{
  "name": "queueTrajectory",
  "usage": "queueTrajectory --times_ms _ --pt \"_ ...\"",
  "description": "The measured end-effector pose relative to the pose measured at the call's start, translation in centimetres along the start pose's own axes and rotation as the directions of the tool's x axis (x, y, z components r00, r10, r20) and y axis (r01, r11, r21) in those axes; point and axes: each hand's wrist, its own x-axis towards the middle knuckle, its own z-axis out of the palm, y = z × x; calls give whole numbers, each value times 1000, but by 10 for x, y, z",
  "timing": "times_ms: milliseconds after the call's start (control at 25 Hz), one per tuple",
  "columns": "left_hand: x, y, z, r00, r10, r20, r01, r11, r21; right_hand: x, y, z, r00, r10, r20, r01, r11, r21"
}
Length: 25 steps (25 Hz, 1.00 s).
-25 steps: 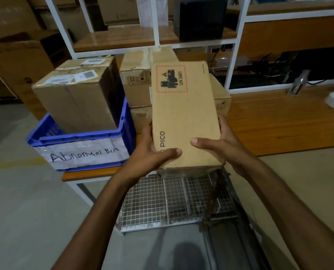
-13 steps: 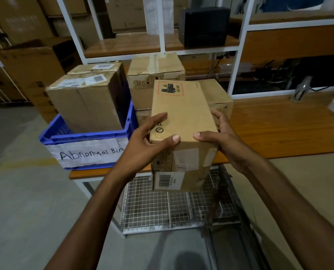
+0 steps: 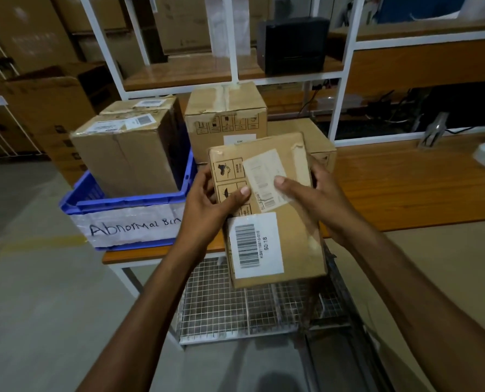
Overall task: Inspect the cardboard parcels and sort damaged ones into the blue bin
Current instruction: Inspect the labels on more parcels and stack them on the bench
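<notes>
- Filling the blue bin (image 3: pixel 135 199), a taped box (image 3: pixel 125 157) stands beside your parcel (image 3: pixel 299 244); stacked boxes (image 3: pixel 225 111) behind.
- Your left hand (image 3: pixel 207 206) and right hand (image 3: pixel 322 199) grip it, thumbs across.

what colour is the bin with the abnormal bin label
Blue bin, with a white handwritten label; seen in the head view.
</notes>
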Motion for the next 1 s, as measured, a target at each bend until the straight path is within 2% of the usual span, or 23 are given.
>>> queueTrajectory --times_ms 120,200,280,360,440,520,640,760,840,920,1000 --pt "12 0 5 998 -7 62 7 1000 1 8 7 9 1000 20 -21 -21 998 -60" --pt "23 -1 7 999 15 37 -16 999 31 18 10 10 997 19 -79 -27 994 -102" --pt "30 -3 10 999 29 12 -30 997 66 25 12 3 994 69 -87 -74 995 -62" --pt "28 -7 8 997 -42 66 35 994 100 20 13 -6 989 150 15 -150 988 -34" --pt "9 -15 4 967 -158 200 126 978 164 2 18 -9 969 206 134 -189 973 -129" --pt "-6 -20 1 948 -209 240 170 970 174 -10 21 -8 969 222 106 -202 964 -175" --pt "-4 -15 2 962 -173 209 153 982 110 -4 16 -9 984 175 33 -170 979 -110" --pt "6 -7 4 973 -197 118 181 974 135 14 10 -5 994 111 -20 -112 976 -186" --pt "10 -8 4 984 -168 53 163 983 87 20 16 -3 989 132 -68 -142 974 -176" --pt "11 -7 -2 991 -107 78 100 991 89 18 25 -6 981 196 -1 -196 978 -70" --pt "9 -4 -9 983 -56 176 20 980 197 8 36 -8 975 197 104 -197 980 -2"
